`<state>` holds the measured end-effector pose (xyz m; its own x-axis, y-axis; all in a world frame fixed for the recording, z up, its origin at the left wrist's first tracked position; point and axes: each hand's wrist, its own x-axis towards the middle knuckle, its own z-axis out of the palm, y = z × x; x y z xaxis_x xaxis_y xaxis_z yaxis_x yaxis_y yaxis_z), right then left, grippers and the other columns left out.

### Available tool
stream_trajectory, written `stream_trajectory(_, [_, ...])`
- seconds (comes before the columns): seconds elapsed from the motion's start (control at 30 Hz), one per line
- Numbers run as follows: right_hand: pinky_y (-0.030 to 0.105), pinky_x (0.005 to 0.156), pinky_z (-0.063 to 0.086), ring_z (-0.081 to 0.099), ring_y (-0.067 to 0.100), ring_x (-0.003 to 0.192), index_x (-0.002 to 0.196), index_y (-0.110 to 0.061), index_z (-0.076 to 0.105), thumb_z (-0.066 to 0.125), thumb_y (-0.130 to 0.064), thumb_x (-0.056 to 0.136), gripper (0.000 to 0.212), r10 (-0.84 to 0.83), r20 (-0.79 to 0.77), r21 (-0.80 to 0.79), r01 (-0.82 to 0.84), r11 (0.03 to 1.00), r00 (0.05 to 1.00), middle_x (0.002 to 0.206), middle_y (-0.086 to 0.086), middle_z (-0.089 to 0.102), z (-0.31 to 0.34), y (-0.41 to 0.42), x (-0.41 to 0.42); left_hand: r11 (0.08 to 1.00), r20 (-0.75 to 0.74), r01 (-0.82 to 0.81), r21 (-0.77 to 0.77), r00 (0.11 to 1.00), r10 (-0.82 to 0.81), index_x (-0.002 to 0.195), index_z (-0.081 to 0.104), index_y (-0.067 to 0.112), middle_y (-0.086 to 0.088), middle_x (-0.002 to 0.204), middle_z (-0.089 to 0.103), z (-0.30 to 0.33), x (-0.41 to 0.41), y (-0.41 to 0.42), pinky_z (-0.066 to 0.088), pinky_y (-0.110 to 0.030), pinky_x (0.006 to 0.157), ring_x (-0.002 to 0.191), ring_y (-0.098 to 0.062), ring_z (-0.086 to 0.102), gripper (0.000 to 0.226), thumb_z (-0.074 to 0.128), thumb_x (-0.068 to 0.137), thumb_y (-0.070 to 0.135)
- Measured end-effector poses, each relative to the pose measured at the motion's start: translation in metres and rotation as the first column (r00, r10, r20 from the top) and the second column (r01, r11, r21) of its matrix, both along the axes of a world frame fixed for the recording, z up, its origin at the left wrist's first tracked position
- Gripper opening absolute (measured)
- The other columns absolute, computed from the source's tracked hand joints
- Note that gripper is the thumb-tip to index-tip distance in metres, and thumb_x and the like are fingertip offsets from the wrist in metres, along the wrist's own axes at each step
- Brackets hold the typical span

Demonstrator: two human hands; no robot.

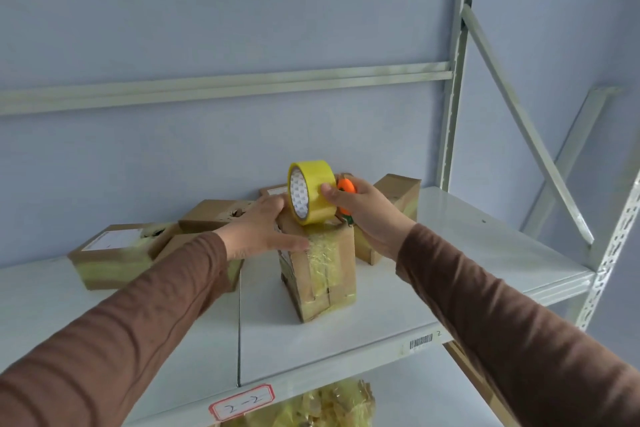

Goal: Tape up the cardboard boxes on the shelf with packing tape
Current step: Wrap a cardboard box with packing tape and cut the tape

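Presently the upright box (320,270) stands near the front of the shelf (467,246), its near face and top already crossed with wrinkled yellow tape. The tape roll (310,192) sits on edge on top of this box, held by the right hand (360,208), thumb on its outer face; the same hand also holds an orange cutter (346,189). The left hand (263,225) lies flat, fingers straight, against the upper left of the box, steadying it.

Judgement: the box looks light and tall for its footprint, so it would tip under a sideways pull; bracing high on the side is sound. The roll is rigid, best held by core and rim; the film is thin, clingy and creases readily.

Not verifiable: the box's rear face, the cutter's blade, and whether tape is currently attached to the top. Other boxes (114,253) lie behind and left of the upright box, partly hidden by the arms.
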<state>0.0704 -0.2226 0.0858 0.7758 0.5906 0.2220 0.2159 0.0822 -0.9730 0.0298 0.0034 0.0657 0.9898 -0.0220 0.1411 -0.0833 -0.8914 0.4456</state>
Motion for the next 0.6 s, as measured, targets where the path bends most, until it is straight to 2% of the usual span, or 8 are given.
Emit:
stream_trajectory(0.07, [0.036, 0.080, 0.061, 0.070, 0.019, 0.089, 0.115, -0.002, 0.068, 0.063, -0.030, 0.102, 0.031, -0.015, -0.036, 0.072, 0.018, 0.997, 0.999, 0.101, 0.008, 0.071, 0.002, -0.005, -0.006, 0.998, -0.003, 0.030, -0.048, 1.000, -0.030, 0.136, 0.045, 0.055, 0.021, 0.132, 0.049, 0.000, 0.000, 0.003, 0.041, -0.032, 0.107, 0.121, 0.012, 0.043, 0.086, 0.072, 0.057, 0.078])
stream_trajectory(0.13, [0.025, 0.068, 0.060, 0.072, 0.017, 0.081, 0.108, -0.007, 0.071, 0.067, -0.033, 0.099, 0.028, 0.002, -0.071, 0.091, 0.004, 0.996, 0.997, 0.093, 0.004, 0.074, -0.001, -0.015, -0.016, 0.999, -0.008, 0.036, 0.026, 0.999, -0.036, 0.151, 0.037, 0.046, 0.012, 0.147, 0.045, -0.001, 0.003, 0.006, 0.035, -0.039, 0.114, 0.138, -0.007, 0.036, 0.102, 0.067, 0.059, 0.080])
stream_trajectory(0.2, [0.023, 0.059, 0.057, 0.071, 0.017, 0.074, 0.104, -0.008, 0.072, 0.070, -0.035, 0.096, 0.028, -0.006, -0.133, 0.058, 0.014, 0.998, 0.991, 0.088, 0.005, 0.074, -0.012, -0.027, -0.026, 0.990, -0.030, 0.019, 0.140, 0.999, -0.015, 0.158, 0.027, 0.043, 0.006, 0.165, 0.029, 0.000, 0.005, 0.007, 0.023, -0.042, 0.122, 0.151, -0.016, 0.020, 0.112, 0.057, 0.059, 0.085])
stream_trajectory(0.33, [0.025, 0.064, 0.053, 0.071, 0.020, 0.077, 0.098, -0.012, 0.073, 0.074, -0.035, 0.092, 0.024, -0.061, -0.219, -0.092, 0.042, 0.995, 0.974, 0.097, 0.013, 0.078, -0.047, -0.043, -0.041, 0.981, -0.078, 0.012, 0.196, 0.997, 0.004, 0.153, 0.021, 0.061, 0.010, 0.171, 0.009, -0.001, 0.006, 0.010, 0.014, -0.051, 0.125, 0.157, -0.017, 0.007, 0.106, 0.048, 0.057, 0.096])
stream_trajectory(0.4, [0.027, 0.066, 0.054, 0.071, 0.021, 0.077, 0.102, -0.004, 0.072, 0.078, -0.040, 0.088, 0.038, -0.102, -0.222, -0.124, 0.076, 0.989, 0.970, 0.101, 0.017, 0.077, -0.057, -0.047, -0.042, 0.976, -0.085, 0.013, 0.219, 0.996, 0.005, 0.154, 0.019, 0.060, 0.012, 0.171, 0.006, -0.001, 0.007, 0.009, 0.014, -0.053, 0.125, 0.157, -0.016, 0.004, 0.106, 0.046, 0.059, 0.096])
stream_trajectory(0.47, [0.042, 0.074, 0.056, 0.067, 0.025, 0.077, 0.105, 0.002, 0.068, 0.078, -0.051, 0.080, 0.060, -0.152, -0.121, -0.235, 0.120, 0.964, 0.981, 0.097, 0.020, 0.076, -0.068, -0.046, -0.037, 0.967, -0.086, 0.027, 0.253, 0.996, -0.005, 0.158, 0.017, 0.054, 0.012, 0.171, 0.002, 0.001, 0.007, 0.008, 0.008, -0.049, 0.127, 0.157, -0.012, -0.002, 0.108, 0.043, 0.062, 0.096])
stream_trajectory(0.5, [0.049, 0.079, 0.058, 0.066, 0.026, 0.076, 0.104, 0.001, 0.068, 0.075, -0.055, 0.078, 0.062, -0.168, -0.076, -0.308, 0.137, 0.942, 0.983, 0.091, 0.016, 0.075, -0.073, -0.043, -0.035, 0.957, -0.073, 0.044, 0.287, 0.997, -0.024, 0.160, 0.016, 0.048, 0.011, 0.171, 0.000, 0.001, 0.007, 0.007, 0.003, -0.046, 0.127, 0.157, -0.010, -0.006, 0.108, 0.042, 0.067, 0.096])
stream_trajectory(0.6, [0.041, 0.077, 0.057, 0.067, 0.026, 0.076, 0.103, -0.004, 0.073, 0.073, -0.049, 0.089, 0.047, -0.206, -0.080, -0.414, 0.155, 0.897, 0.975, 0.091, 0.012, 0.076, -0.097, -0.036, -0.028, 0.894, 0.067, 0.107, 0.435, 0.986, -0.150, 0.160, 0.014, 0.046, 0.009, 0.171, 0.003, -0.006, 0.001, 0.000, -0.004, -0.036, 0.127, 0.157, -0.008, -0.006, 0.080, 0.036, 0.091, 0.081])
